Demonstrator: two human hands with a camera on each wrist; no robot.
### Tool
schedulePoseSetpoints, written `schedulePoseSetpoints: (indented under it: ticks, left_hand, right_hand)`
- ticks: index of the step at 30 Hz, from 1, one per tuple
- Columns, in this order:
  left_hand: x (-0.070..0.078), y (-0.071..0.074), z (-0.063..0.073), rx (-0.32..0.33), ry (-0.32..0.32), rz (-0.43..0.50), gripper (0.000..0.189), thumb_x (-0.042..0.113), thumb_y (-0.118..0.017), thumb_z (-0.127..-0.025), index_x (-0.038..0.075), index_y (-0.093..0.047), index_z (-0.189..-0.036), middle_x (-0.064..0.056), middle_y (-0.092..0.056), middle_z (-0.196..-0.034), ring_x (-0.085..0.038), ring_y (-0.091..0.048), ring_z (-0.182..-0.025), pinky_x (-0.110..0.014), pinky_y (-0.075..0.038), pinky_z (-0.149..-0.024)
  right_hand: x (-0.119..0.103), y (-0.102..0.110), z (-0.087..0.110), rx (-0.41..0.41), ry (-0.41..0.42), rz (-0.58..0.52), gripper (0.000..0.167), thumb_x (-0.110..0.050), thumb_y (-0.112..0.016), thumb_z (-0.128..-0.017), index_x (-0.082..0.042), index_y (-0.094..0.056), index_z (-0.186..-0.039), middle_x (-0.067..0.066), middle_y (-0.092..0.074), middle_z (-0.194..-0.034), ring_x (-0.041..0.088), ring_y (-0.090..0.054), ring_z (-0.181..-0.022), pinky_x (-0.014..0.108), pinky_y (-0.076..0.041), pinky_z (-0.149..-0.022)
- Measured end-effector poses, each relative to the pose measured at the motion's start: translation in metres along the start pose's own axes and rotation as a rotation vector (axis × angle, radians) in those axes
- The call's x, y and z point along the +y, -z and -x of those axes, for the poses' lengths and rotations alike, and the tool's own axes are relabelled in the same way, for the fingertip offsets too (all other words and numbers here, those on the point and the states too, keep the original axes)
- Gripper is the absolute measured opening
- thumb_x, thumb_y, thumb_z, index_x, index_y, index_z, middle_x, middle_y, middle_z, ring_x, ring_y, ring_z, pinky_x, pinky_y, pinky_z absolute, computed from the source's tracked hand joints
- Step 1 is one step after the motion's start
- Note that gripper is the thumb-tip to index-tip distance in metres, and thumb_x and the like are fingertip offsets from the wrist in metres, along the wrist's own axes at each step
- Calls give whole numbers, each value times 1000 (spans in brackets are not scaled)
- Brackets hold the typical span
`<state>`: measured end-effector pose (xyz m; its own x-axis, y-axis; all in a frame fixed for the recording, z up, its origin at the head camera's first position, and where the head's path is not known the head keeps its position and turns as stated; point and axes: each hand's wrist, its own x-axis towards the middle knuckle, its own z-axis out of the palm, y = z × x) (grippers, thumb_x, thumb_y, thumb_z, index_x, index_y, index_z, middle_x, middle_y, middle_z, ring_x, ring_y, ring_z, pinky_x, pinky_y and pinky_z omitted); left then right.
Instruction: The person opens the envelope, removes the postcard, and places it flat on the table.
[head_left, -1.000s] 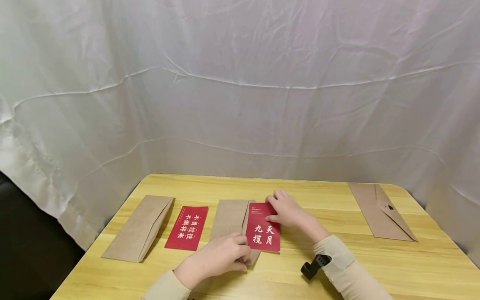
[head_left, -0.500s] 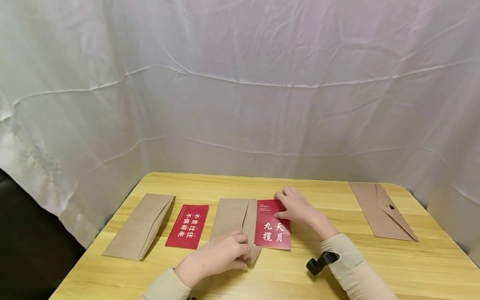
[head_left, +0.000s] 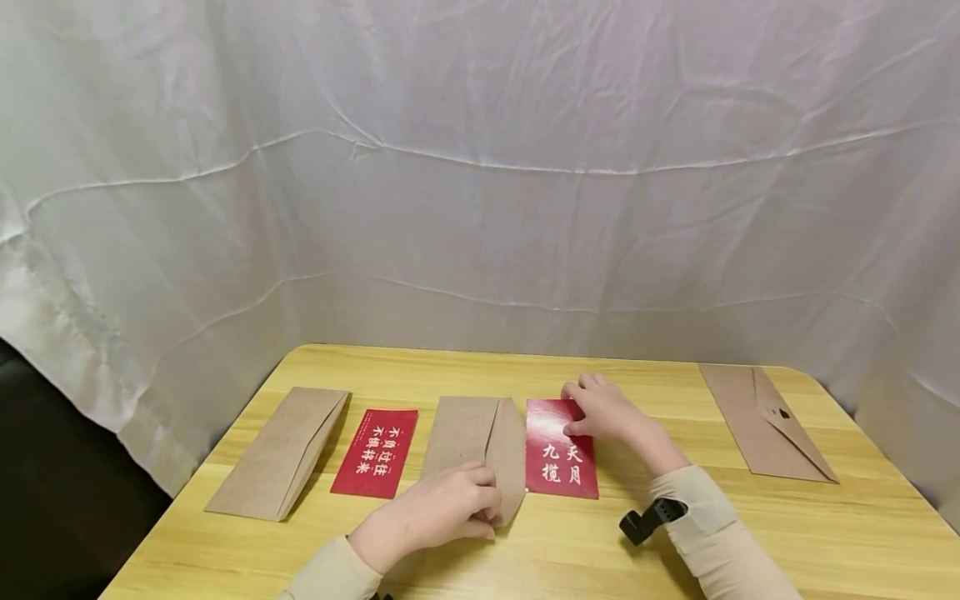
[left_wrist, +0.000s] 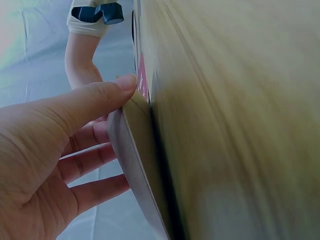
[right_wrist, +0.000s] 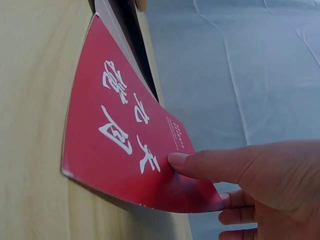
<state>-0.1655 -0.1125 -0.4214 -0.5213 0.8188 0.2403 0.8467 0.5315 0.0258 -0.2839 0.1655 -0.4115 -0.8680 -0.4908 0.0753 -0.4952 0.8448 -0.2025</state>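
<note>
My left hand pinches the near edge of a brown paper envelope in the middle of the table. In the left wrist view the thumb lies on one face of the envelope, and the fingers are behind it. With thumb and fingers, my right hand pinches the far right corner of a red card bearing white characters. This card is just right of the envelope's pointed flap. The right wrist view shows the red card bent, its held corner raised.
Another red card lies left of the middle envelope. Farther left is a second brown envelope. A third envelope, with a dark mark on its flap, lies at the far right of the wooden table. A pale curtain hangs behind.
My right hand has drawn the red card rightward, from over the middle envelope's flap to beside it, uncovering the flap. My left hand has stayed on the envelope.
</note>
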Motion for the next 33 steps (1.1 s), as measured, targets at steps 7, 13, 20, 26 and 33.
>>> schedulePoseSetpoints:
  ticks: [7, 13, 20, 26, 33]
  left_hand:
    - [-3, -1, 1, 12, -11, 28, 23, 39, -77, -78, 23, -61, -76, 14, -52, -80, 1, -43, -79, -6, -36, -71]
    - [-4, -2, 0, 23, -22, 34, 24, 39, -78, -77, 23, -60, -76, 14, -52, -80, 1, -42, -78, -5, -35, -71]
    - [-5, -2, 0, 26, -16, 43, 24, 38, -78, -77, 22, -61, -76, 14, -52, -80, 1, -43, -79, -5, -36, -72]
    - [-6, -1, 1, 11, -17, 79, 22, 36, -78, -78, 21, -63, -78, 13, -55, -82, 2, -45, -79, -4, -37, -72]
    - [-9, 1, -1, -62, -14, 126, 19, 34, -78, -79, 19, -66, -81, 12, -58, -82, 2, -44, -81, -4, -38, -73]
  right_hand:
    - [8, 3, 1, -23, -21, 19, 38, -26, -81, -76, -10, -61, -104, 5, -50, -92, 23, -45, -93, 42, -43, -83]
    - [14, 4, 3, -51, -55, 20, 39, -27, -82, -76, -10, -61, -104, 6, -51, -93, 25, -46, -94, 47, -44, -85]
    - [16, 1, 1, -72, -75, 50, 40, -30, -82, -75, -11, -62, -104, 6, -52, -93, 25, -47, -94, 47, -44, -86]
    - [11, -5, -1, -86, -66, 54, 39, -30, -81, -77, -11, -62, -106, 6, -53, -93, 24, -45, -93, 44, -43, -82]
    - [9, -6, -1, -122, -74, 32, 41, -32, -80, -78, -11, -63, -108, 6, -53, -93, 24, -44, -93, 44, -43, -83]
